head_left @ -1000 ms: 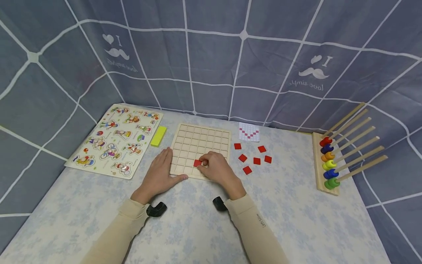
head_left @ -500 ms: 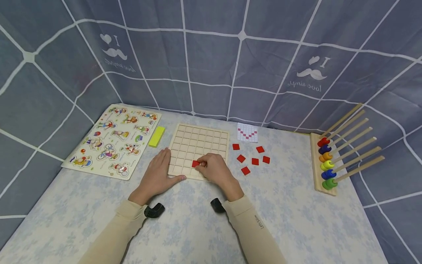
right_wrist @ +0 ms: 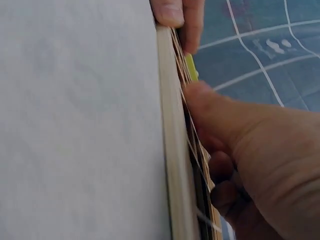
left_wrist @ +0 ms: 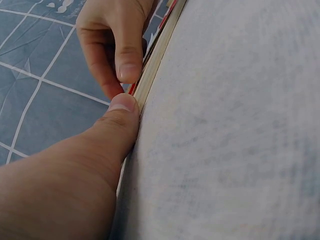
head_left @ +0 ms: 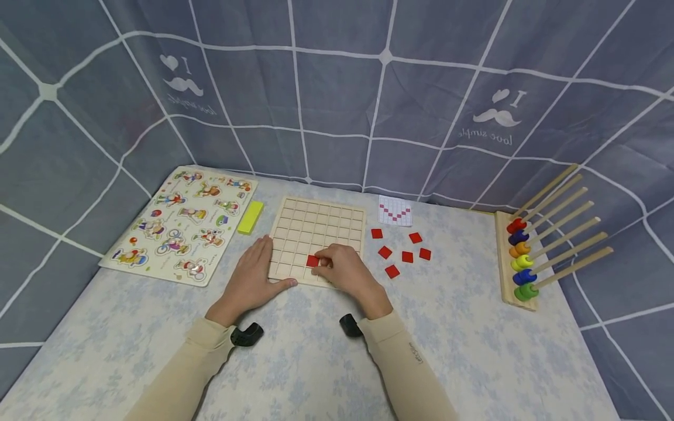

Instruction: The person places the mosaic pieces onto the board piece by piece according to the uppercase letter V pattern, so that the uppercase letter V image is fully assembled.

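A square wooden grid board (head_left: 316,225) lies flat on the table. My left hand (head_left: 251,275) rests at its near left corner, fingers straight along the left edge and thumb by the front edge. With thumb and curled index finger, my right hand (head_left: 347,272) pinches a small red square tile (head_left: 312,261) at its right side, low over the board's near rows. In the left wrist view a thin red edge of the tile (left_wrist: 132,89) shows between both hands. From the right wrist, the right thumb (right_wrist: 215,107) is close above the board's edge (right_wrist: 172,125); the tile is hidden there.
Several loose red tiles (head_left: 407,257) lie right of the board, below a pattern card (head_left: 395,211) with a red V. At left are a yellow block (head_left: 250,217) and a picture puzzle board (head_left: 181,225). A wooden peg rack (head_left: 518,263) with coloured rings stands far right.
The head view has shifted slightly. My right wrist has moved a little, while the fingers stay at the red tile over the same part of the board. The left hand keeps its place.
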A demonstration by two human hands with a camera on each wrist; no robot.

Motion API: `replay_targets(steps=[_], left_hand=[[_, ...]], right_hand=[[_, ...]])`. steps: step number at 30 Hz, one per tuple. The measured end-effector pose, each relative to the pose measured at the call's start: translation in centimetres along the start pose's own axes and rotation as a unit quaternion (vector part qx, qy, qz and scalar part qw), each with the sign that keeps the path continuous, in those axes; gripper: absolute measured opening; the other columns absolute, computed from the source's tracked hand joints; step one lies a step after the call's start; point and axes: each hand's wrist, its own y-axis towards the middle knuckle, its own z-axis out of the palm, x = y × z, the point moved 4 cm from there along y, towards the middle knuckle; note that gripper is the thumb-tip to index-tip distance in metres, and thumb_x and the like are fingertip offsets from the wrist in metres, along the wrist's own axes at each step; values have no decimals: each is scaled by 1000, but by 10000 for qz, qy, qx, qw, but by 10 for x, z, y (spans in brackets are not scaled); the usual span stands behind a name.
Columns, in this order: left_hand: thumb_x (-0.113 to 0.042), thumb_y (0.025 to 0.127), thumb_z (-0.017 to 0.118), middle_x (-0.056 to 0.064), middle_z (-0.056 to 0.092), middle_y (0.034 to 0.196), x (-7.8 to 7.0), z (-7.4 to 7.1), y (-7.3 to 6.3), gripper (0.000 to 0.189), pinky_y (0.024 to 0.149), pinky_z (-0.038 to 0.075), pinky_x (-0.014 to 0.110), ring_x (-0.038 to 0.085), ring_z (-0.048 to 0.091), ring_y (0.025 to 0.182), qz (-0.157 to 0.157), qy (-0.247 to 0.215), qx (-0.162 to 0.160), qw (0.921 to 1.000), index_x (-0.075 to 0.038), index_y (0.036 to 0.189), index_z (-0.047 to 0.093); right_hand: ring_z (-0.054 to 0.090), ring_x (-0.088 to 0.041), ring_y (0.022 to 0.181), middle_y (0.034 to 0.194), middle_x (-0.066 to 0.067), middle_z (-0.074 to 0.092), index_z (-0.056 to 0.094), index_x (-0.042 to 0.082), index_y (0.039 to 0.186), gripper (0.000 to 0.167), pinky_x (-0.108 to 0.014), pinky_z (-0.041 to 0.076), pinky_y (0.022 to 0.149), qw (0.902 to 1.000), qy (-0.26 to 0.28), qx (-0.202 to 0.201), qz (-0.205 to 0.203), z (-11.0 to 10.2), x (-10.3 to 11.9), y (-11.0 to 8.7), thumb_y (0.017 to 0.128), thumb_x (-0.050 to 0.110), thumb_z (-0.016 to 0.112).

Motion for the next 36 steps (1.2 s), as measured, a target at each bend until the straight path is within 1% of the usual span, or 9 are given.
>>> replay_targets(steps=[3,7,10,14,18,21,23,26,36], left_hand=[[-61,85,74,29,16,168,0,0,0,118,127,19,59,45,15,157,-3,-5,12,10000,11,159,16],[-60,85,75,29,16,168,-1,-1,1,119,127,18,59,45,15,157,-17,-53,-20,10000,11,159,15],[-59,84,75,29,15,168,-1,-2,1,119,128,18,58,45,14,157,-21,-76,-25,10000,11,159,15],[-59,85,75,29,15,168,0,-3,-1,119,128,18,59,45,14,157,-56,-93,-13,9999,11,159,15],[-59,85,75,29,15,168,1,-3,0,118,128,17,59,45,14,157,-47,-112,20,9999,11,159,15],[-61,85,74,28,14,168,1,-2,2,119,128,17,58,44,13,157,-27,-110,33,9999,10,160,14],[-62,85,73,27,14,169,2,-1,3,119,128,16,58,43,13,158,-39,-126,40,9999,9,160,14],[-63,85,73,27,14,169,2,1,3,120,128,16,58,44,12,158,-63,-156,53,9998,9,160,13],[-62,85,73,28,14,169,2,1,0,119,128,17,59,44,13,157,-49,-108,44,9999,9,160,14]], right_hand=[[55,-9,76,84,5,63,76,7,119,36,-24,51,75,9998,195,-67,-12,-8,-9,-6,90,28,81],[54,-9,76,85,4,63,75,9,122,41,-23,48,71,9983,355,-432,166,-31,-35,-18,87,29,83],[51,-12,78,87,0,61,75,10,124,44,-25,45,70,9966,363,-621,401,-54,-63,-33,85,29,85],[46,-16,77,85,-5,55,74,12,127,47,-28,40,67,9926,424,-825,782,-80,-108,-59,84,28,86],[42,-16,75,82,-5,50,74,11,127,47,-27,36,65,9833,309,-1275,1260,-99,-154,-85,84,27,86],[41,-17,75,82,-5,48,72,10,129,47,-29,35,66,9742,126,-1546,1637,-108,-178,-101,86,25,84],[41,-18,76,83,-6,48,71,9,131,47,-31,34,67,9694,84,-1624,1841,-112,-187,-107,88,25,83],[42,-20,78,85,-8,49,70,7,131,46,-34,34,70,9662,58,-1646,1982,-112,-194,-111,90,24,81],[43,-20,77,85,-7,51,71,6,129,41,-34,34,70,9656,40,-1559,2082,-108,-197,-111,92,24,78]])
